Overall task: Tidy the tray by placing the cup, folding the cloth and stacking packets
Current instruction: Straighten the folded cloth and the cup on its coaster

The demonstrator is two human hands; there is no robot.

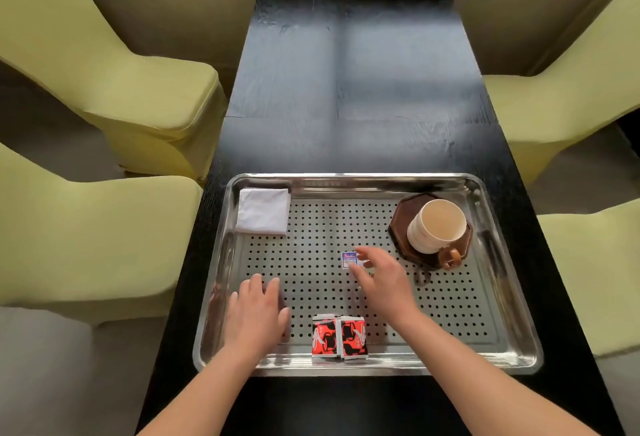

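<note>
A small blue packet (348,258) lies just ahead of the right hand (381,279), grip wide and empty; best to pinch its edges lightly, then carry it back to the red packets (339,337), beside the flat, empty left hand (258,311).

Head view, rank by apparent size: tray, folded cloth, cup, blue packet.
1. tray, by far the largest.
2-3. cup and cloth look about alike, so they are not ranked.
4. blue packet, smallest, though the right hand partly hides it.
</note>
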